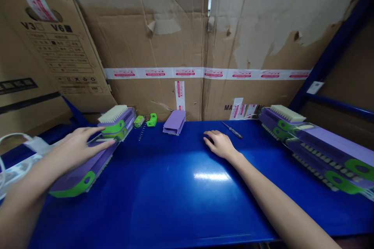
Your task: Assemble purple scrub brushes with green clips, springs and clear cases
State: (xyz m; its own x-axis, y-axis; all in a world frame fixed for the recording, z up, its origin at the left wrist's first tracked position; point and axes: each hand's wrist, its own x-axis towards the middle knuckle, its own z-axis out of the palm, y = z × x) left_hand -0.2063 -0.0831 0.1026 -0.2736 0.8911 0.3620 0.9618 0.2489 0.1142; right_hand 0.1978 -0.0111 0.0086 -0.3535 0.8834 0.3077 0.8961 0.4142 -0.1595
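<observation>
My left hand (77, 148) reaches over the left stack, thumb and forefinger apart. Its forefinger is at the green end of an upper purple brush with cream bristles (116, 118). The thumb lies over a lower purple brush with a green end (78, 175); whether it presses on it I cannot tell. My right hand (219, 144) rests on the blue table (163, 198), its fingers loosely curved and the thumb apart, with nothing visible in it. Close by on its right lies a slim screwdriver (232, 129). Left of that hand, further back, is a purple shell (174, 122).
Beside the left stack lie a green bracket (152, 120), a coil spring (142, 131) and a small green part (139, 121). More purple-and-green brushes (327, 144) are stacked at the right. A white power strip (20, 171) sits far left. Cardboard (154, 46) walls the back.
</observation>
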